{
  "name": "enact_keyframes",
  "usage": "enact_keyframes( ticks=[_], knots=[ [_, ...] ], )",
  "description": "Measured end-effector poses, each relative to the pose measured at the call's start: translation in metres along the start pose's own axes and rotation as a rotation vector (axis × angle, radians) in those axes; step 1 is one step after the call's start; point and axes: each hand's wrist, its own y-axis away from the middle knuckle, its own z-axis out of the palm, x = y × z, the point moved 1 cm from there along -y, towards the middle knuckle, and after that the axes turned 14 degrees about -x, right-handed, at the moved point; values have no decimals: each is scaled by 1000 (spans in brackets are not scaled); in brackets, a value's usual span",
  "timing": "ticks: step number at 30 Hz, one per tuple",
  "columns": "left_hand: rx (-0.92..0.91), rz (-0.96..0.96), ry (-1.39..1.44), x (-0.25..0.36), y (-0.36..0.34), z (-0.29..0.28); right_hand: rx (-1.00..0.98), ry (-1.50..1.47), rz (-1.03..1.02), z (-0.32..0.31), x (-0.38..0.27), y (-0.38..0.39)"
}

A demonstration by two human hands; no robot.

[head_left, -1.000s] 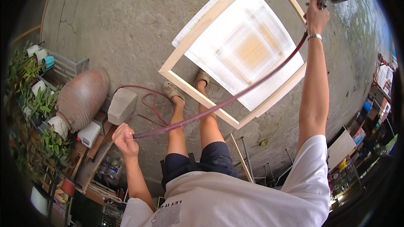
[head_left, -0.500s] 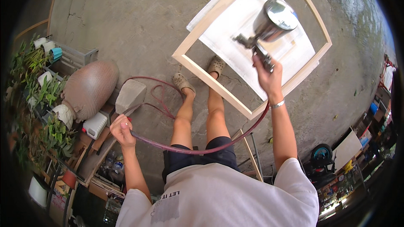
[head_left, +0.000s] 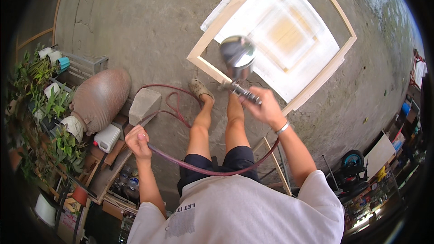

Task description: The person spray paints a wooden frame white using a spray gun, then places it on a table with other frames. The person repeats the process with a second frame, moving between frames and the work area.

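Note:
My right hand [head_left: 263, 106] grips a metal spray gun [head_left: 241, 91] with a shiny cup [head_left: 237, 54] on top, blurred by motion over the lower left part of a light wooden frame [head_left: 332, 0]. A white board [head_left: 289, 45], marked with pale brown square outlines, lies at the frame within its opening and past its upper left side. A red hose [head_left: 217, 170] hangs in a curve from the gun to my left hand [head_left: 139, 141], whose fingers are closed around it, and loops on the concrete ground.
A concrete block [head_left: 143, 105], a large clay jar [head_left: 99, 97], a white jug [head_left: 108, 138] and potted plants [head_left: 54, 99] stand at left. A narrow wooden frame [head_left: 285, 178] is behind me at lower right. A wheeled item [head_left: 350, 165], a leaning board [head_left: 377, 153] and clutter line the right edge.
My right hand has swept the spray gun from the upper right, across the frame, leftward and down. The hose now sags lower. My left hand keeps its hold, shifting only slightly.

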Motion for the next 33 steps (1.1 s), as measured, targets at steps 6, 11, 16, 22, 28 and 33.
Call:
enact_keyframes(
  ticks=[6,11,16,22,28,33],
  knots=[
    [14,8,-33,11,-18,-1,500,-28,24,-109,56,-48],
    [1,31,-80,17,-46,2,847,165,9,-228,77,-94],
    [-37,34,-132,12,-79,-12,1073,96,129,-302,74,-136],
    [12,42,-240,-36,-136,-91,1347,-82,71,-276,50,-115],
    [-121,183,-130,-88,-259,-172,1584,-322,173,-124,14,-37],
    [-386,480,-54,-33,-392,-192,1808,-514,542,21,-62,21]
  ],
)
